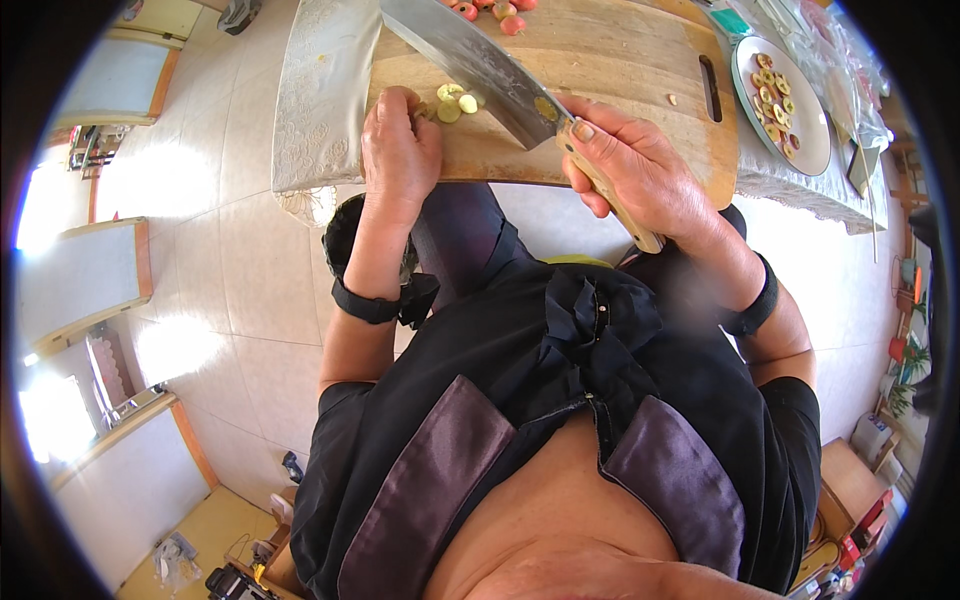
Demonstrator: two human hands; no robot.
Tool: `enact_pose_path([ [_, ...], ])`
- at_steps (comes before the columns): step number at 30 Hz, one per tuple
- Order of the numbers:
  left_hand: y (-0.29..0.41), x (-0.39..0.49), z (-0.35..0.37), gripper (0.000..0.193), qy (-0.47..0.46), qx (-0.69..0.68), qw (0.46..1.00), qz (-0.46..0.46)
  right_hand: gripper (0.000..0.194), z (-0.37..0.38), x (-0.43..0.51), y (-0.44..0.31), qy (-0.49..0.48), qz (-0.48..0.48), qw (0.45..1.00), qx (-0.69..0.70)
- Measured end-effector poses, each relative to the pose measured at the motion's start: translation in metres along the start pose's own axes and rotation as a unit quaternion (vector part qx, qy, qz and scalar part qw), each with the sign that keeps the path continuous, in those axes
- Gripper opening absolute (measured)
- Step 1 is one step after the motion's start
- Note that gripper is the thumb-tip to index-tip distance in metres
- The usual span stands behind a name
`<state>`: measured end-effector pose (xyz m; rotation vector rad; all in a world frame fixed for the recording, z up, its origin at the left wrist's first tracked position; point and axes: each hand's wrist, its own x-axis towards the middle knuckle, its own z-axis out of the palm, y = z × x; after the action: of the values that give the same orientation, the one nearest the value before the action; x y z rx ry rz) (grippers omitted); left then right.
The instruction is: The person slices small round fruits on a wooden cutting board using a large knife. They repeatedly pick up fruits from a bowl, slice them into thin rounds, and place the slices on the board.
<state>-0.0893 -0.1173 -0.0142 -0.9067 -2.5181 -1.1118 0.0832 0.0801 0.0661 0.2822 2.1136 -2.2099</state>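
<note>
My right hand [630,161] grips the pale wooden handle of a broad-bladed kitchen cleaver [480,64]. Its blade slants up and left above the wooden cutting board [600,67]. At the board's near left corner my left hand [401,146] rests with curled fingers. Pale yellow-green fruit slices [450,112] lie beside its fingertips, just left of the blade. Something greenish shows between thumb and fingers, but whether it is held is hidden. Several small red fruits [513,25], like crab apples, sit at the board's far edge. A small scrap [672,99] lies near the handle slot.
To the right, a white plate [806,139] holds several cored fruit slices [772,97]. Clear plastic bags [840,60] are heaped beyond it. A pale lace-patterned tablecloth [319,97] covers the table under the board. My knees are below the table's near edge.
</note>
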Motion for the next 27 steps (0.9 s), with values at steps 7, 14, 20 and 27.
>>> enact_pose_path([
  [7,0.002,0.003,-0.002,0.014,-0.003,0.037,0.998,0.052,0.045,0.0,0.0,-0.001,-0.004,-0.005,1.0,-0.012],
  [14,0.002,0.006,-0.003,0.009,0.005,0.011,0.998,0.064,0.045,-0.002,0.002,0.0,-0.009,-0.012,1.0,-0.007],
  [20,0.001,0.002,-0.003,0.013,0.041,0.024,0.995,0.084,0.044,-0.003,0.002,0.001,-0.01,-0.006,1.0,0.01],
  [27,0.0,-0.006,-0.004,0.022,0.039,0.02,0.995,0.088,0.044,-0.005,0.003,0.002,-0.011,-0.016,1.0,0.003],
])
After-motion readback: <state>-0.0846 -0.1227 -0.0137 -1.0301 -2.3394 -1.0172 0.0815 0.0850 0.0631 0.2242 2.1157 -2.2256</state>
